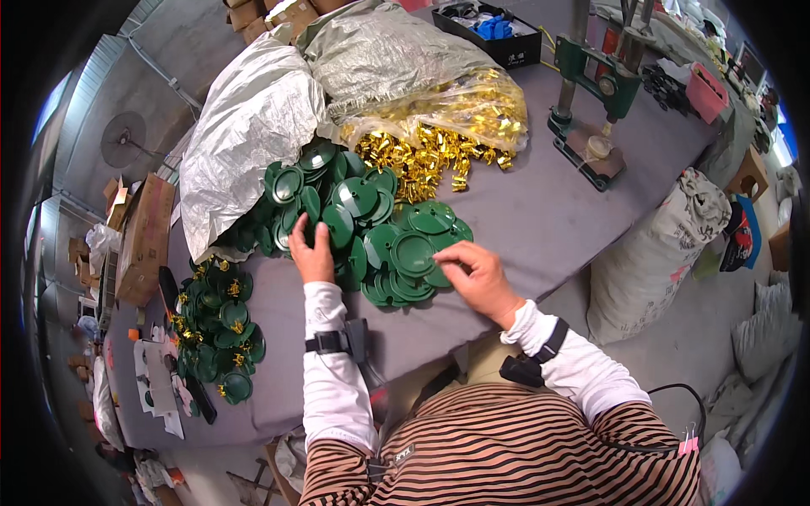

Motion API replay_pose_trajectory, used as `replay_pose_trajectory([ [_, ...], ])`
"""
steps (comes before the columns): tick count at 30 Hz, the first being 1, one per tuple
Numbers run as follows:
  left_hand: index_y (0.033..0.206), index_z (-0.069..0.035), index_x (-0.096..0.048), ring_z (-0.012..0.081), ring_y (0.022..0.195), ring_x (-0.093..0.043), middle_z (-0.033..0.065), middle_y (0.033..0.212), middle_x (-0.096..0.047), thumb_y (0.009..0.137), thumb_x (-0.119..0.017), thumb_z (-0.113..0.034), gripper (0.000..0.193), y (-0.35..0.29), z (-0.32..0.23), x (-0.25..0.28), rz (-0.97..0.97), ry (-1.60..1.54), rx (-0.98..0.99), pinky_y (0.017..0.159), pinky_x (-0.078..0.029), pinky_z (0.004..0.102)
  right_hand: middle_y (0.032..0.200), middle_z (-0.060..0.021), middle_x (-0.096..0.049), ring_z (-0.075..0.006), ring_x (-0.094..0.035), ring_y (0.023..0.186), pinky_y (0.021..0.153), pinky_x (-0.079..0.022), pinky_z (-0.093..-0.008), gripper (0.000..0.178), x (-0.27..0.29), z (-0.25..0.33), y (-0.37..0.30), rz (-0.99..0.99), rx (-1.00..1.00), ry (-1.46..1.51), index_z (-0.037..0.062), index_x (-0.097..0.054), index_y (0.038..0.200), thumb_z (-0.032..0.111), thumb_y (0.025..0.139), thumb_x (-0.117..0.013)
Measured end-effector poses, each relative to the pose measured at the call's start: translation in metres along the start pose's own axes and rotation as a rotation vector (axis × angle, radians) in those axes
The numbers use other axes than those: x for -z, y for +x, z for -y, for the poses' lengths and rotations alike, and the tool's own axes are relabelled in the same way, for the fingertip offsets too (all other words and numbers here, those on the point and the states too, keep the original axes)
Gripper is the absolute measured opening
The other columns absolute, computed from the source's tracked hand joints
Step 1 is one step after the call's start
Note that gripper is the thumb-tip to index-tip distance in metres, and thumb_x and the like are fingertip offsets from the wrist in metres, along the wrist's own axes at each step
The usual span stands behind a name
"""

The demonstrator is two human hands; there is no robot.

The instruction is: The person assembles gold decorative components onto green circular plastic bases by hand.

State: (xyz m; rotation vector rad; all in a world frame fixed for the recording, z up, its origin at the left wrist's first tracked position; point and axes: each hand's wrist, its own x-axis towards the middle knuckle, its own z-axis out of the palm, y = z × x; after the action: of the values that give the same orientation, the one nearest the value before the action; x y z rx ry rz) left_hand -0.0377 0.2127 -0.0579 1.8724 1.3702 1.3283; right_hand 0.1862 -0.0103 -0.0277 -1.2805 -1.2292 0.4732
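Two bare hands are at work over a grey-topped table [544, 232]. The left hand [312, 255] is at the near edge of a heap of green discs [355, 196], thumb and forefinger parted, fingertips among the discs; whether its grip holds one cannot be told. The right hand [483, 277] is at the right side of an upturned round green disc [414, 254], which lies on other discs in the near part of the heap. Thumb and forefinger come close together beside its rim; whether the grip has closed on it cannot be determined.

The heap spills from a silver sack [260, 118]. Just beyond it lie shiny gold pieces [422, 160], partly inside a clear plastic bag [485, 105]. A second group of green discs [221, 329], several bearing gold pieces, is left of the left forearm. A green hand press [612, 80] stands on the far right of the table.
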Motion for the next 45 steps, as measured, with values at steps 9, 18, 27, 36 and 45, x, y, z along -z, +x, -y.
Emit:
replay_pose_trajectory([
  [9,0.130,-0.012,-0.054,0.0318,0.122,-0.042,0.0112,0.126,-0.050,0.091,-0.061,-0.039,0.047,-0.032,-0.014,-0.006,-0.036,0.159,-0.104,0.106,-0.029,0.0441,0.124,-0.0140,-0.054,-0.0353,-0.047,0.117,0.099,-0.041,-0.0428,0.027,0.049,-0.108,0.149,-0.180,0.312,-1.144,0.0077,-0.065,0.107,0.011,0.081,-0.059],
  [18,0.126,-0.011,-0.057,0.0332,0.121,-0.043,0.0139,0.126,-0.052,0.088,-0.065,-0.036,0.046,-0.029,-0.011,-0.005,-0.075,0.079,-0.080,0.106,-0.031,0.0423,0.106,-0.0086,-0.056,-0.0304,-0.052,0.101,0.089,-0.044,-0.0400,0.024,0.035,-0.088,0.130,0.023,0.169,-0.752,0.0121,-0.066,0.094,0.023,0.074,-0.073],
  [27,0.122,-0.006,-0.059,0.0302,0.113,-0.051,0.0118,0.117,-0.056,0.089,-0.065,-0.030,0.041,-0.035,-0.016,-0.002,-0.147,0.188,-0.062,0.100,-0.039,0.0375,0.091,-0.0085,-0.059,-0.0292,-0.053,0.093,0.082,-0.046,-0.0392,0.021,0.026,-0.073,0.092,-0.016,0.270,-0.700,0.0078,-0.063,0.088,0.015,0.069,-0.070],
  [36,0.124,-0.008,-0.059,0.0347,0.124,-0.051,0.0170,0.138,-0.049,0.085,-0.067,-0.024,0.043,-0.058,-0.034,0.045,0.132,0.255,-0.014,0.103,-0.042,0.0391,0.099,-0.0046,-0.064,-0.0266,-0.055,0.100,0.086,-0.043,-0.0407,0.029,0.026,-0.073,0.093,-0.022,0.249,-0.618,0.0117,-0.066,0.097,0.025,0.073,-0.075],
  [45,0.121,-0.009,-0.059,0.0364,0.110,-0.059,0.0153,0.132,-0.055,0.083,-0.067,-0.013,0.038,-0.076,-0.071,0.073,0.158,0.420,-0.067,0.091,-0.049,0.0400,0.088,-0.0028,-0.062,-0.0260,-0.055,0.090,0.078,-0.043,-0.0395,0.021,0.032,-0.079,0.093,0.042,0.230,-0.674,0.0139,-0.063,0.084,0.024,0.070,-0.076],
])
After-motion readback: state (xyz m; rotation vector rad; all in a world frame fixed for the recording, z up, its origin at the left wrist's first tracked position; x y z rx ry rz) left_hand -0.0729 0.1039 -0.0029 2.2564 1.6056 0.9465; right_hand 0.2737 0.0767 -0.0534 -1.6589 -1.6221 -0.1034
